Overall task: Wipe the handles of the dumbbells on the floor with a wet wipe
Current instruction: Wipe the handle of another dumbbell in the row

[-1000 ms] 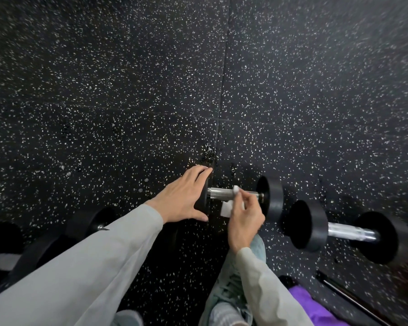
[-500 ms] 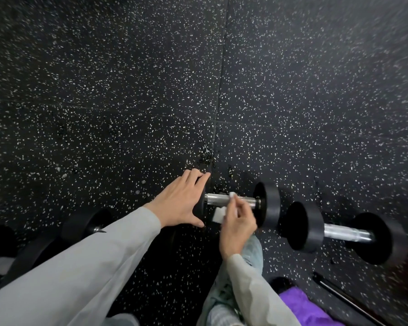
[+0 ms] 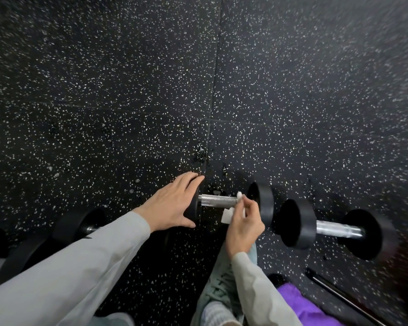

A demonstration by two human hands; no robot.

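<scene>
Black speckled rubber floor [image 3: 292, 90], tile seam running away from the camera. Nearest: grey sleeves, a shoe [image 3: 218, 295], purple cloth [image 3: 299, 304] at the floor's near right corner, beside a thin black rod [image 3: 339, 295].

Right hand [image 3: 242, 223], grip clamped on the wet wipe [image 3: 229, 214], pinched at the right end of the middle dumbbell's handle [image 3: 216, 200]. Half a second ago the wipe sat mid-handle; it has slid right, leaving the knurled steel bare. Reads as one pass along this handle about finished.

Left hand [image 3: 172, 205], fingers spread, pressed flat on the left weight head [image 3: 194, 203], steadying it, gripping nothing.

Right dumbbell [image 3: 335, 228] lies just beside, handle untouched by either hand. Another dumbbell [image 3: 80, 227] at the left, mostly behind the sleeve. Likely next: the right one.

Beyond, bare floor only.
</scene>
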